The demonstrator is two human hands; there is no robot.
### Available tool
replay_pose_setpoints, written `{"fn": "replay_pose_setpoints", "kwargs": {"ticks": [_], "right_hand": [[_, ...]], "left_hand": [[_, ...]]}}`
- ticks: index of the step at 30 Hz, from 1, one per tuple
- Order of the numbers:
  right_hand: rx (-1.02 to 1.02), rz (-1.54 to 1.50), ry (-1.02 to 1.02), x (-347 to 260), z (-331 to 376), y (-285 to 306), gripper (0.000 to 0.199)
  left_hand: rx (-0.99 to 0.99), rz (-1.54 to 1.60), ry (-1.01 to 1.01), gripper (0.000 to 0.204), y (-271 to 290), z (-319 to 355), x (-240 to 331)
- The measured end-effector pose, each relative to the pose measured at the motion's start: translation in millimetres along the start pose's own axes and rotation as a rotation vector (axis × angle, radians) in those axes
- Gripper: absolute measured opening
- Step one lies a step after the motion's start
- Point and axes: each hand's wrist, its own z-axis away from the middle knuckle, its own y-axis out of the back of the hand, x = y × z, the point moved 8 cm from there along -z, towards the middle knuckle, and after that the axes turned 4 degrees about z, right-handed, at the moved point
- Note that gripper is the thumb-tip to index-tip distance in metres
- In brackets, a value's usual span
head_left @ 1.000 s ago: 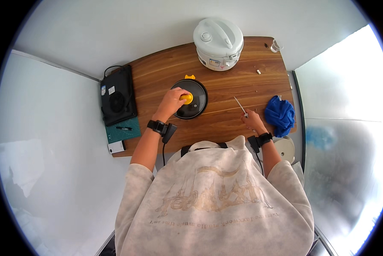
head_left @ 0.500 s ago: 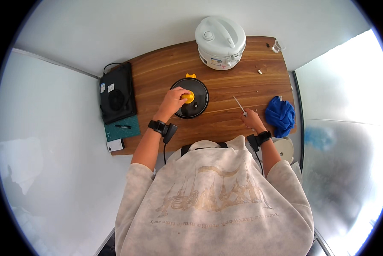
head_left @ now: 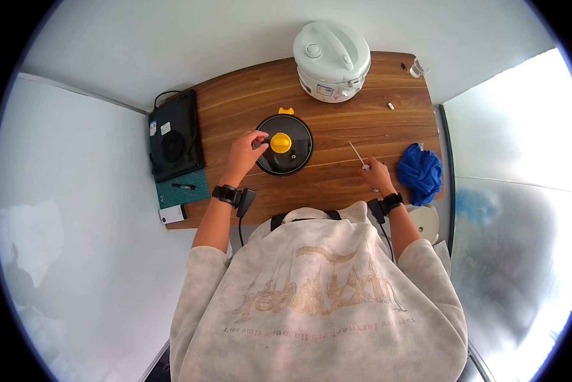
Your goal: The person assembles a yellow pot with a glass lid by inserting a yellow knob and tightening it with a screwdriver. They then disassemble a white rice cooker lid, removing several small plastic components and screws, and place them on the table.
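Observation:
A round black pot lid (head_left: 286,164) with a yellow knob (head_left: 281,142) sits on a pot in the middle of the table; a yellow handle (head_left: 286,111) sticks out at its far side. My left hand (head_left: 245,155) hovers over the lid's left rim, thumb and fingers apart, just left of the knob and holding nothing. To the right, my right hand (head_left: 377,176) is closed on a screwdriver (head_left: 357,153). Its thin shaft points away and to the left, over the wood. Most of its handle is hidden in my fingers.
A white rice cooker (head_left: 331,63) stands at the back. On the left lie a black induction cooker (head_left: 174,143), a green mat (head_left: 193,191) with a pen, and a white box (head_left: 172,214). A blue cloth (head_left: 419,172) and a glass cup (head_left: 417,68) are at the right.
My left hand has let go of the yellow knob and drawn back to the left. The right hand has barely moved, still holding the screwdriver.

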Motion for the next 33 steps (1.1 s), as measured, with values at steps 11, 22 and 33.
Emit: {"fn": "replay_pose_setpoints", "kwargs": {"ticks": [11, 22, 33], "right_hand": [[-0.040, -0.009, -0.195, -12.7, -0.9, 17.2, 0.026], [0.037, 0.055, -0.140, -2.2, -13.4, 3.6, 0.037], [0.205, 0.045, -0.120, -6.4, -15.3, 16.2, 0.026]], "left_hand": [[-0.160, 0.561, 0.703, 0.061, -22.4, 55.8, -83.1], [-0.201, 0.497, 0.634, 0.024, -28.7, 45.6, -89.1], [-0.191, 0.580, 0.634, 0.022, -23.3, 49.2, -93.2]]}}
